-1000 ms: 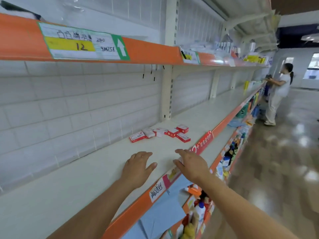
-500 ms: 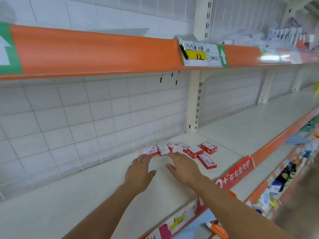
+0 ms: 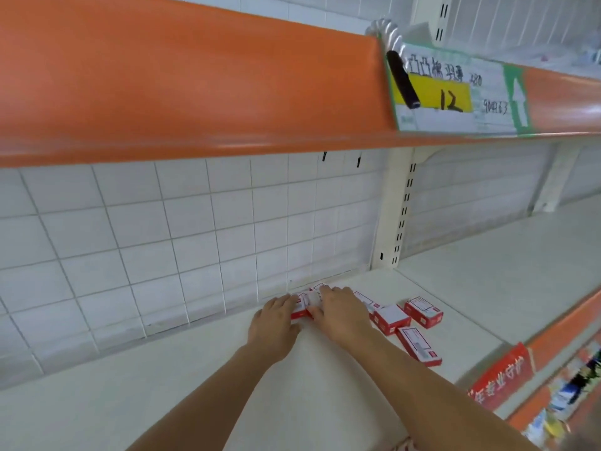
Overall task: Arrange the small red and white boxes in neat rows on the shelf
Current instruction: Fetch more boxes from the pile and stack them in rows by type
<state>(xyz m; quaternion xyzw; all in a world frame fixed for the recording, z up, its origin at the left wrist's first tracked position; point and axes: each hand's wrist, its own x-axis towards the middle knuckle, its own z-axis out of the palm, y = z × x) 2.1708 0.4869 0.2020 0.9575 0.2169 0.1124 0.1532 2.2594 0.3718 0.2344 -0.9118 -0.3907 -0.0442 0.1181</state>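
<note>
Red and white boxes [image 3: 305,304] are lying at the shelf's [image 3: 195,369] back; we are pressing them between our left hand [image 3: 273,323] and right hand [image 3: 341,312], fingers loosely open, three more boxes [image 3: 406,320] lying scattered beside.

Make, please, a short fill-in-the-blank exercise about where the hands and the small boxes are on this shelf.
1. Both hands rest on boxes at the ____ of the shelf.
2. The number handwritten on the yellow label is ____.
3. The edge of the shelf above is coloured ____.
4. The three loose boxes lie to the ____ of the hands.

Missing words: back; 12; orange; right
</note>
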